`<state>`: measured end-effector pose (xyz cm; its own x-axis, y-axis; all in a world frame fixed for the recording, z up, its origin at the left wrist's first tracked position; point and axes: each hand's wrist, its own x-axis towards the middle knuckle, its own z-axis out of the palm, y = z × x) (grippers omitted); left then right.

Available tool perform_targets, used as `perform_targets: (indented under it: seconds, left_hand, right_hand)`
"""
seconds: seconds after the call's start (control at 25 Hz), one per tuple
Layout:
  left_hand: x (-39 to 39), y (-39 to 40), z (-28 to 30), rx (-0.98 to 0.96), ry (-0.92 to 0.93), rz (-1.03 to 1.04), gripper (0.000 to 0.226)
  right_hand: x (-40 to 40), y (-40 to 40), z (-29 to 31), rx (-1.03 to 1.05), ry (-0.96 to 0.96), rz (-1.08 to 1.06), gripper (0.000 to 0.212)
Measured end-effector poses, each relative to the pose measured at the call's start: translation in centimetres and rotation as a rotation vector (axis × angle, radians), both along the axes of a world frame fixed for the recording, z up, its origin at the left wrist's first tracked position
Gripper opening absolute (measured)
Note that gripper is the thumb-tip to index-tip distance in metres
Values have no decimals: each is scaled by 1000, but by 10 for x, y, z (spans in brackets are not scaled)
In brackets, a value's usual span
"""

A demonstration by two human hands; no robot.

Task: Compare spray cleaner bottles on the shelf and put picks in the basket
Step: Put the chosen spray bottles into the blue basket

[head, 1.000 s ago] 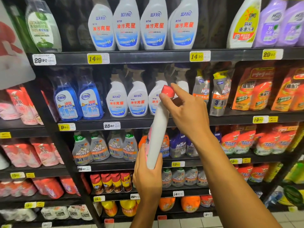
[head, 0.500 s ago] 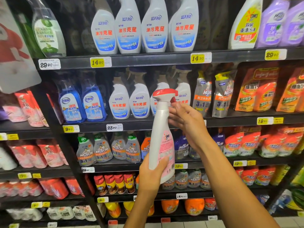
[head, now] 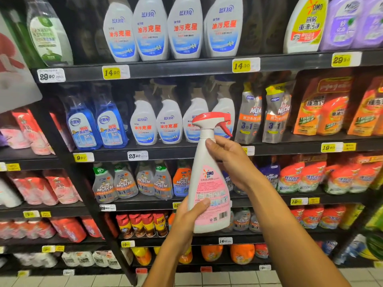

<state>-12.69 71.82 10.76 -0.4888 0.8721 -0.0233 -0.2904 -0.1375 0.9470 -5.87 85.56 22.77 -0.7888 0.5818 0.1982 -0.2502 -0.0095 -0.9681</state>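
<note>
I hold a white spray bottle with a pink OMO label and red trigger head (head: 209, 183) upright in front of the shelves. My left hand (head: 189, 219) grips its lower body, thumb across the label. My right hand (head: 229, 160) curls round its upper body just below the neck, from the right. The trigger points right. No basket is in view.
Black shelves (head: 186, 67) carry rows of cleaners: white spray bottles (head: 169, 121) behind my bottle, blue glass cleaners (head: 96, 125) to the left, Mr Muscle bottles (head: 124, 183) below, orange refill pouches (head: 323, 108) at right. Tiled floor (head: 207, 279) runs along the bottom.
The bottle has turned from edge-on to upright, label facing me. My right hand slid from the trigger head down to the upper body. The view has shifted slightly.
</note>
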Motion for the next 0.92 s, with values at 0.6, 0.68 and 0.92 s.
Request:
perform_targets:
  seconds: [0.6,0.68,0.92]
  left_hand:
    - [-4,-28,-18,104,-324,-37,57]
    - [-10,-52,-31,93,-408,-17,63]
    - [-57,-135,-62,15,-351,314,68]
  right_hand:
    - [-24,-6,-29,0,-115,389,21]
    - [-40,-29,-43,-37,-133,405,25]
    - [-115,-124,-67,196,-119,354,35]
